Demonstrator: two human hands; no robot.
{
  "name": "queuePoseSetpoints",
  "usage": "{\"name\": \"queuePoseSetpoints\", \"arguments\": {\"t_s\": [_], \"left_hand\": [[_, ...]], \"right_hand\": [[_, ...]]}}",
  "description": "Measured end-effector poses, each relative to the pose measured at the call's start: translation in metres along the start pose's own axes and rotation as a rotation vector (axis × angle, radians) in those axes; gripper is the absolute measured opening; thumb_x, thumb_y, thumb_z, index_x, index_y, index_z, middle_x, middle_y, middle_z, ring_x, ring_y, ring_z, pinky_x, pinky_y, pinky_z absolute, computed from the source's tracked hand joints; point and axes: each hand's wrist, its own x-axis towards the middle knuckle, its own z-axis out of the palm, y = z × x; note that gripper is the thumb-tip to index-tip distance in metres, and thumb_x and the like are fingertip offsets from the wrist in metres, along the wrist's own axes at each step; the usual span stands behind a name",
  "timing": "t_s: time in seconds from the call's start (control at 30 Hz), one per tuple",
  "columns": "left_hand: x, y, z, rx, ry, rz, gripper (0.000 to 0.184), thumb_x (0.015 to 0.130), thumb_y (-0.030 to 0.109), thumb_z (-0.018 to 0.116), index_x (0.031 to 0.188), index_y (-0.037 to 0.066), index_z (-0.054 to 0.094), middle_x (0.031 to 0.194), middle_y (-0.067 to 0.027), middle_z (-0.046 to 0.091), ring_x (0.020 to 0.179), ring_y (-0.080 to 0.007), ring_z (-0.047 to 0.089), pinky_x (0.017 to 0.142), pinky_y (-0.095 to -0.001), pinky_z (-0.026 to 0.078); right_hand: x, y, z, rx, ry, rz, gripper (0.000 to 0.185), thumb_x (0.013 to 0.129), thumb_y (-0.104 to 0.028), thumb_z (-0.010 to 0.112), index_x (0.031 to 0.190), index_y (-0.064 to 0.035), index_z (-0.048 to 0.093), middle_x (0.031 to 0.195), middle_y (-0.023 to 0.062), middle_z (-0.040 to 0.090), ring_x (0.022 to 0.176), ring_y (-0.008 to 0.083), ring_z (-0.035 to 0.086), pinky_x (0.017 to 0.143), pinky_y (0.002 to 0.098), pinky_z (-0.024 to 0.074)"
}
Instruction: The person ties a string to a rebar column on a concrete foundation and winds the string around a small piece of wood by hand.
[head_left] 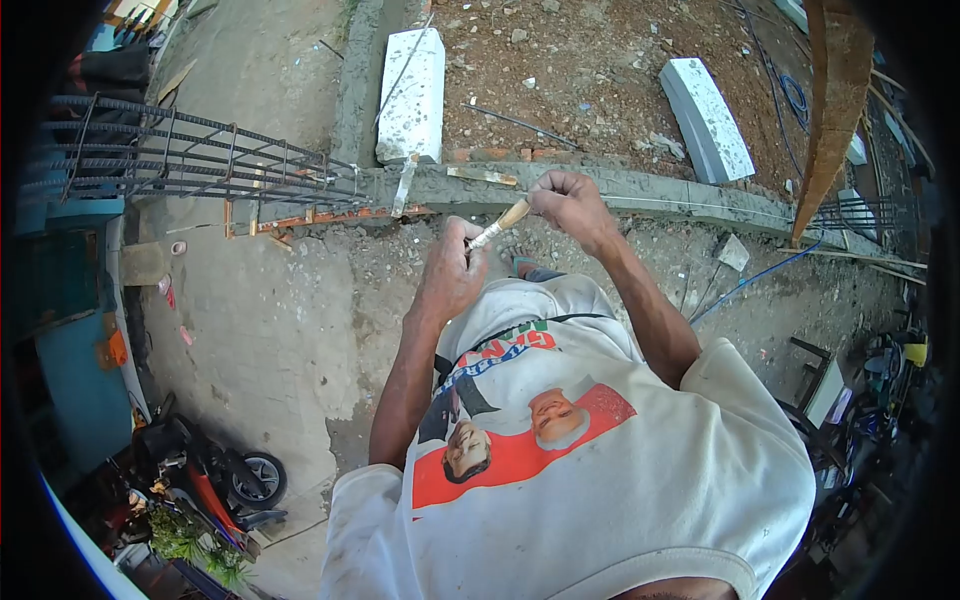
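A short stick [512,214], pale wood at one end and wrapped in something white at the other, spans the gap between my hands. My left hand [455,262] pinches its white-wrapped end. The wooden end is held in the closed fingers of my right hand [570,205]. Both hands are in front of my waist, close to a low mortar-topped wall [660,198]. A thin white string [690,204] runs along the wall from beside my right hand toward the right.
Long rebar rods [200,150] reach in from the left. White blocks [412,95] [705,120] lie beyond the wall. A wooden post [835,110] stands at the right. A motorbike [215,480] is at the lower left.
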Motion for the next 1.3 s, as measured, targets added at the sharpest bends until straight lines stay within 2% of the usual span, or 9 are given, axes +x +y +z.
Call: {"name": "queuePoseSetpoints", "arguments": {"t_s": [0.17,0.23,0.5,0.63,0.7,0.83,0.97,1.03,1.3], "left_hand": [[-0.009,-0.013,0.012,-0.23,0.134,0.166,0.023,0.093,-0.001,0.055,0.116,0.003,0.055,0.091,-0.0086,0.063,0.075,-0.0197,0.06,0.072,-0.0391,0.052],[-0.008,-0.02,0.007,-0.59,0.181,-0.133,0.026,0.091,0.0,0.053,0.117,0.003,0.055,0.094,-0.0051,0.061,0.073,-0.015,0.056,0.071,-0.0342,0.05],[-0.057,-0.062,-0.063,-1.428,0.199,-0.402,0.036,0.103,0.027,0.058,0.134,0.008,0.059,0.085,0.0013,0.051,0.057,-0.0087,0.043,0.061,-0.0278,0.041],[-0.088,-0.094,-0.083,-1.683,0.241,-0.196,0.035,0.107,0.032,0.056,0.132,0.008,0.06,0.082,0.0018,0.05,0.053,-0.0081,0.04,0.06,-0.0268,0.04],[-0.098,-0.096,-0.083,-1.847,0.161,-0.078,0.034,0.109,0.035,0.055,0.128,0.007,0.062,0.08,0.001,0.051,0.061,-0.0114,0.046,0.065,-0.0304,0.044],[-0.111,-0.073,-0.083,-1.803,0.312,-0.182,0.037,0.109,0.038,0.054,0.123,0.006,0.063,0.086,-0.0035,0.055,0.088,-0.0208,0.057,0.088,-0.0478,0.051],[-0.141,-0.098,-0.08,-1.888,0.187,-0.067,0.049,0.107,0.046,0.057,0.132,0.004,0.062,0.088,-0.0039,0.055,0.086,-0.0216,0.059,0.096,-0.0516,0.053],[-0.158,-0.107,-0.081,-1.858,0.18,-0.003,0.053,0.105,0.049,0.059,0.134,0.004,0.061,0.088,-0.0038,0.055,0.085,-0.0221,0.06,0.097,-0.052,0.053],[-0.23,-0.127,-0.107,-1.733,0.174,0.094,0.084,0.09,0.06,0.075,0.148,0.004,0.054,0.106,-0.0092,0.062,0.104,-0.0281,0.066,0.107,-0.0607,0.048]], "right_hand": [[0.011,0.037,-0.008,-0.126,0.257,-0.058,0.013,0.089,-0.016,0.07,0.083,-0.0041,0.07,0.074,-0.0019,0.065,0.068,0.0076,0.055,0.062,0.0281,0.0448],[0.012,0.045,-0.018,-0.334,0.308,-0.2,0.012,0.089,-0.016,0.07,0.083,-0.0048,0.069,0.073,-0.002,0.064,0.068,0.0073,0.054,0.062,0.0281,0.0445],[-0.008,0.017,-0.03,-0.319,-0.076,-0.225,0.018,0.098,-0.02,0.077,0.101,-0.0028,0.074,0.087,-0.0015,0.069,0.073,0.0057,0.056,0.066,0.026,0.0465],[0.002,0.017,-0.008,-0.284,-0.234,-0.322,0.017,0.099,-0.019,0.076,0.103,-0.0026,0.074,0.085,-0.0026,0.068,0.071,0.0052,0.054,0.063,0.026,0.0446],[-0.002,0.0,0.01,-0.279,-0.245,-0.06,0.018,0.1,-0.019,0.076,0.103,-0.0021,0.073,0.084,-0.0028,0.068,0.068,0.0054,0.054,0.06,0.0268,0.0444],[-0.009,-0.012,0.049,-0.445,-0.386,-0.015,0.02,0.099,-0.021,0.077,0.098,-0.0021,0.073,0.076,-0.0022,0.065,0.066,0.0068,0.054,0.057,0.0278,0.0439],[-0.015,-0.028,0.098,-0.78,-0.572,0.059,0.019,0.098,-0.02,0.076,0.097,-0.0017,0.073,0.074,0.0001,0.065,0.066,0.0078,0.056,0.059,0.0291,0.0465],[-0.007,-0.011,0.121,-0.884,-0.517,-0.202,0.019,0.097,-0.02,0.074,0.096,-0.0012,0.072,0.075,0.003,0.068,0.067,0.0094,0.059,0.059,0.0307,0.0487],[0.029,0.003,0.172,-0.778,-0.479,-0.313,0.025,0.093,-0.01,0.077,0.113,0.0015,0.068,0.09,0.0087,0.073,0.066,0.0128,0.064,0.054,0.0314,0.0509]]}}
